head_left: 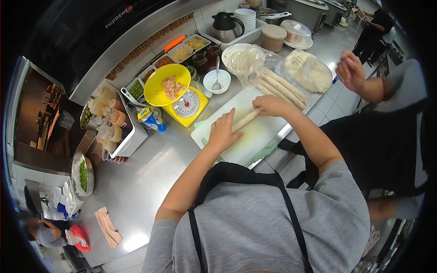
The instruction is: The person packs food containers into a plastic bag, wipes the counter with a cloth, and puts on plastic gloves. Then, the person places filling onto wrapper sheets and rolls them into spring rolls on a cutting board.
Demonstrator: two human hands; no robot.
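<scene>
A pale dough roll (pixel 245 121) lies slantwise on the white cutting board (pixel 218 141). My left hand (pixel 223 131) is over the roll's near end, fingers apart, palm down. At the far end my right hand (pixel 271 106) has its fingers closed on the roll. Several more dough rolls (pixel 284 88) lie side by side just beyond my right hand, partly under clear plastic. Left of the board stands a yellow scale (pixel 190 109) bearing a yellow bowl (pixel 156 86) with a pinkish chopped filling. A white bowl (pixel 214 86) with a spoon stands behind the board.
A co-worker's hand (pixel 352 72) is raised at the right, apart from mine. A bagged dough mass (pixel 308 70) lies beyond the rolls. Sauce bottles fill a white basket (pixel 132 142) at left. A blue-yellow can (pixel 154 120) stands by the scale. Topping trays (pixel 180 53) line the back.
</scene>
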